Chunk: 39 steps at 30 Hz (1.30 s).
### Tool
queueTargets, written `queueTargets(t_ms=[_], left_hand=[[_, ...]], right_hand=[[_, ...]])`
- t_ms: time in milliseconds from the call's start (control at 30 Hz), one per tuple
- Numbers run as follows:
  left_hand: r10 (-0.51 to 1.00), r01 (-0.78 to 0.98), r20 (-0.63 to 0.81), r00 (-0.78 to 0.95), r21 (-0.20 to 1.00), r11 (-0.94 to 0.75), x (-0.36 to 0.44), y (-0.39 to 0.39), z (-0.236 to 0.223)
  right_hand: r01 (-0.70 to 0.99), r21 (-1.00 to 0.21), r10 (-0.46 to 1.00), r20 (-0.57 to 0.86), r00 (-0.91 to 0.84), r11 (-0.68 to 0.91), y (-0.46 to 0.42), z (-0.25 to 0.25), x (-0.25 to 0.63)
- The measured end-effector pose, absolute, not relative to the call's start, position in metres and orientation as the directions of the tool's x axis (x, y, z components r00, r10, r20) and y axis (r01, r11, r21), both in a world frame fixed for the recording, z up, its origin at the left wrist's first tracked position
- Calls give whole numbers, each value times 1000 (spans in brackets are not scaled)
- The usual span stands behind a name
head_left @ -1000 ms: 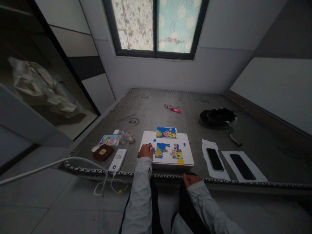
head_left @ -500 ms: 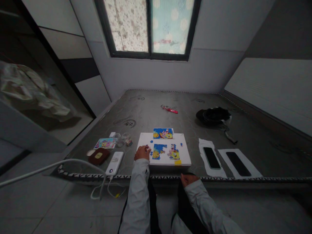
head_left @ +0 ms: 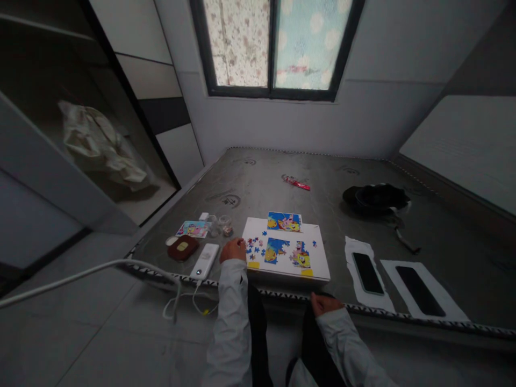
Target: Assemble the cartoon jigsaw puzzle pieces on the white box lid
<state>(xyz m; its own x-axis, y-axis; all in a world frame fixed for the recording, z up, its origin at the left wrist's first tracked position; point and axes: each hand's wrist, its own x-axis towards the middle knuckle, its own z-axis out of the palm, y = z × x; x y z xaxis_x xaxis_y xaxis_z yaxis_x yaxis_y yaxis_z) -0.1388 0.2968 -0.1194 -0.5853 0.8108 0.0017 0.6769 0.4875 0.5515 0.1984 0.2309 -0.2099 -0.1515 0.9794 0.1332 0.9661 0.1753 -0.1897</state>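
My left hand (head_left: 233, 250) is at the left edge of a white box (head_left: 320, 252), its fingers curled; what they hold, if anything, is hidden. Just right of it lie loose jigsaw pieces (head_left: 257, 249), mostly blue. Two joined jigsaw sections are on the box: a blue one with a yellow figure (head_left: 274, 252) and a smaller one with a yellow cartoon face (head_left: 301, 258). A picture card (head_left: 284, 221) rests at the box's far edge. Closed, my right hand (head_left: 325, 304) sits over my knee below the box's near right corner.
Left of the box are a white power bank (head_left: 205, 262) with a cable, a brown case (head_left: 183, 248), clear plastic cups (head_left: 224, 224) and another card (head_left: 193, 229). On the right lie two phones (head_left: 368, 273) on white sheets and a dark cap (head_left: 377, 199). A red strip (head_left: 297, 184) lies farther back.
The view has swung left, so the scene sits farther right. My left hand has drawn left off the loose pieces, uncovering several and a yellow tab. My right hand stays by the knee.
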Motion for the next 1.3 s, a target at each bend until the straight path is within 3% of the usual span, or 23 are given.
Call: queueTargets(t_ms=[300, 900, 1300], left_hand=[[728, 591, -186, -660, 469, 656, -157, 279, -111], [764, 596, -118, -634, 554, 580, -143, 287, -121], [718, 555, -101, -688, 565, 611, -142, 289, -120]], right_hand=[[973, -166, 983, 109, -146, 163, 232, -215, 200], [976, -168, 986, 116, -123, 142, 230, -207, 197], [984, -140, 994, 14, -109, 110, 230, -200, 195]])
